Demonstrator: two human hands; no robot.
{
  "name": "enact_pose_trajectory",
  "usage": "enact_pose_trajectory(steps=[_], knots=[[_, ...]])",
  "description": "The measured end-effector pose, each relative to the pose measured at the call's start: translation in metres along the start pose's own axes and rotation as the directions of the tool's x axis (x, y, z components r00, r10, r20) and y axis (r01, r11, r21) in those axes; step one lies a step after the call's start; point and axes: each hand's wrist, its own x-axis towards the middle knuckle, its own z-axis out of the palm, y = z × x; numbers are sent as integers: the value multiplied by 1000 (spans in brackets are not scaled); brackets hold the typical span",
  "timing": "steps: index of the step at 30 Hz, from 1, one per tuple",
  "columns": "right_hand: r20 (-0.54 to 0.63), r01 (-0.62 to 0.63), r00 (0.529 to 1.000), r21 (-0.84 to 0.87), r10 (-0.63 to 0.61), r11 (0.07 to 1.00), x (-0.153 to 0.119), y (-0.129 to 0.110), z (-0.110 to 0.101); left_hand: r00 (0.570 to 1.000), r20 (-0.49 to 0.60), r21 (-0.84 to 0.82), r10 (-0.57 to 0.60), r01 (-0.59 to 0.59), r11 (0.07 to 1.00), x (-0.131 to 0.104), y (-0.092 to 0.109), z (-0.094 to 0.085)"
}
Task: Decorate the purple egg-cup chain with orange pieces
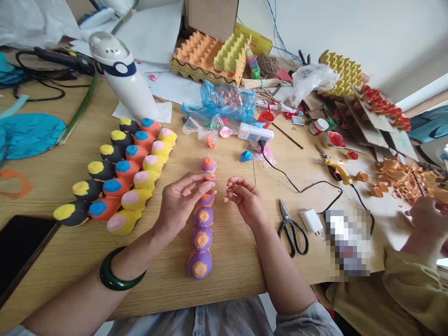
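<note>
My left hand (185, 198) pinches a small piece of orange-red clay (211, 178) between thumb and forefinger. Just to its right, my right hand (245, 198) has its fingertips pressed together; whether a tiny bit is caught in them I cannot make out. Below both lies a purple egg-carton strip (204, 247), a single row of bumps running away from me. Its nearer bumps carry pale orange clay caps (201, 239), while the farthest has a brighter orange-red cap (207, 163). My left hand partly hides the strip's middle.
Left stand painted egg-carton strips (119, 172) in black, orange and yellow, beside a white tumbler (122, 79). Right are scissors (292, 228), a white adapter (311, 220), a power strip (255, 134) with a trailing cable and a yellow glue gun (338, 170). A co-worker's hand (429, 217) is far right.
</note>
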Motion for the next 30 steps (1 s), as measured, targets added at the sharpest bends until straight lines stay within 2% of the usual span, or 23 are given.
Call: enact_pose_trajectory(steps=[5,8,11,16,20,30], knots=[[4,-22,1000,15,22,1000,1,-1,1,991,21,-213,-132,133,968,-4,3,-3],[51,-35,998,-21,36,999,-3,-1,5,961,-21,-379,-277,249,891,-8,8,-3],[114,-37,992,-82,46,996,-8,1,10,932,-36,-453,-360,306,837,-11,12,-1],[221,-30,973,-138,60,990,-14,7,16,929,-41,-447,-369,313,838,-18,13,1],[259,-7,964,-185,56,983,-15,6,17,928,-7,-412,-372,336,847,-24,13,3],[183,100,982,-314,-43,944,-15,4,16,916,29,-381,-401,381,843,-26,12,14]])
